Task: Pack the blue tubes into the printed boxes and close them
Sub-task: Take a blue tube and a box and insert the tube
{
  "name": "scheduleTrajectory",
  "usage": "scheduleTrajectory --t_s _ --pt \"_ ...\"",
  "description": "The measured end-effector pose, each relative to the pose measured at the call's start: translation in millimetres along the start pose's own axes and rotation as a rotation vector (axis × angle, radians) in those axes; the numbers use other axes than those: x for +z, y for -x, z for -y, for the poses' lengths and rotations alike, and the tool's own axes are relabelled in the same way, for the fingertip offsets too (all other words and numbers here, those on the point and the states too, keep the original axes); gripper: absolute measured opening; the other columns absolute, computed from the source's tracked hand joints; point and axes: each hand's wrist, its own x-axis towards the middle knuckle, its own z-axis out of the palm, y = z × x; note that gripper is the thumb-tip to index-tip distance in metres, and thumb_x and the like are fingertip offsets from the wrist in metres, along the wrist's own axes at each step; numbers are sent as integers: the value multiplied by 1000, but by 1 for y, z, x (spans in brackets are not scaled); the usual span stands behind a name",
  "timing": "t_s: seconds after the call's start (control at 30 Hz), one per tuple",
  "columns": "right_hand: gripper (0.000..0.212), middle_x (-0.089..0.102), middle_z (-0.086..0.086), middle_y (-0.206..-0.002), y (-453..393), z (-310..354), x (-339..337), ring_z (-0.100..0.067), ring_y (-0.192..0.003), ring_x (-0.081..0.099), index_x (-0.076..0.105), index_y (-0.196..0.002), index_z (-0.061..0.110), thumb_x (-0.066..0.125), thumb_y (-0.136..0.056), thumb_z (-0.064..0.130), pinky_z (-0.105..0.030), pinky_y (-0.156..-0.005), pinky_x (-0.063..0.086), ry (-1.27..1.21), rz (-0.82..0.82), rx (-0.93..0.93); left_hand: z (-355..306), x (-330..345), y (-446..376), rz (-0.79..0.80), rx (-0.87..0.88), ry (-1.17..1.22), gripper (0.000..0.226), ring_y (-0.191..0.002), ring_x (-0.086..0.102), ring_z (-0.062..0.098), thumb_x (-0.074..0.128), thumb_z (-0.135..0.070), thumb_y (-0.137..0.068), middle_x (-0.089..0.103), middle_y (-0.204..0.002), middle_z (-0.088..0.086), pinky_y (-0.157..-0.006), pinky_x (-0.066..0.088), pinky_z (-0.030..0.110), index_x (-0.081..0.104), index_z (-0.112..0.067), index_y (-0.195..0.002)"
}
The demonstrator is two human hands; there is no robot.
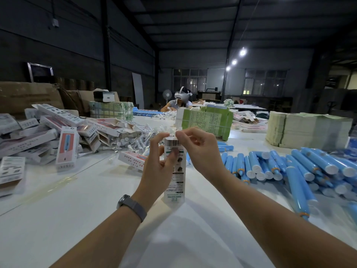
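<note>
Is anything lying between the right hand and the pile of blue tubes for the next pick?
Nothing visible. Bare white table lies between the right hand and the blue tubes.

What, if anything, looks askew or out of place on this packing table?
Nothing looks damaged or spilled. The printed boxes at left lie in a jumbled heap rather than stacked, and the blue tubes at right lie loose at mixed angles. Both hands, left hand and right hand, hold the upright box at its top end.
</note>
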Motion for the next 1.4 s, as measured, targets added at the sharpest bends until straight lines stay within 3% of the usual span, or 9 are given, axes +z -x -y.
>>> scheduleTrajectory --t_s 0.1,0.2,0.3,0.4,0.57,0.8,0.97,1.2,1.4 --pt "14 62 2 -77 -5 4 2 0 -58 55 69 -78 7 73 -88 14 -15 -57 43 25 7 -7 2 1 0 -1 -7 8 52 -96 69 25 52 -3 -101 64 -114 6 -68 62 42 42 -51 -118" --pt "4 59 2 -84 -3 1 7 -5 -72 58 73 -83 13 75 -86 11 -22 -67 47 67 18 -22 3 2 0 0 -12 30 53 -89 71 15 49 5 -99 68 -105 -6 -66 60 33 41 -42 -121" --pt "5 57 7 -84 -2 -2 9 -4 -77 57 75 -85 17 75 -86 12 -19 -71 45 126 11 -42 3 3 0 -13 -13 25 56 -93 70 18 49 2 -96 67 -111 0 -64 59 34 42 -49 -119" --pt "2 61 7 -87 -1 -3 10 -7 -84 60 75 -87 13 73 -86 12 -22 -75 47 169 -1 -82 4 2 0 -27 -9 3 56 -95 68 24 50 -3 -95 64 -113 6 -66 60 50 42 -54 -119" --pt "7 68 6 -87 3 -3 16 -12 -85 64 74 -86 15 71 -86 9 -38 -80 52 196 -68 -129 5 3 1 -17 -13 -16 47 -87 69 27 49 -15 -92 64 -106 8 -65 57 59 41 -51 -121" --pt "6 60 12 -82 -2 -2 17 -12 -78 62 73 -88 14 68 -88 10 -39 -72 52 252 -36 -176 4 5 1 -32 -29 -27 46 -77 71 29 49 -22 -91 66 -102 2 -61 56 61 40 -58 -120" --pt "8 57 15 -85 1 -6 16 -7 -83 59 73 -93 17 66 -91 14 -22 -71 45 239 -30 -169 2 6 3 -17 -24 -33 49 -78 71 29 47 -21 -93 67 -103 2 -64 56 61 38 -58 -123" --pt "18 51 11 -84 -3 -1 27 -21 -87 57 72 -94 13 55 -95 19 -46 -79 48 248 -40 -133 0 5 2 -20 -52 -30 77 -79 71 26 47 5 -100 65 -103 9 -67 58 58 33 -66 -125" --pt "16 51 11 -83 -12 5 23 -12 -81 56 69 -89 14 56 -98 14 -39 -77 49 237 17 -73 -2 5 1 -15 -41 11 77 -80 71 26 48 2 -101 65 -102 4 -68 62 48 35 -71 -121"
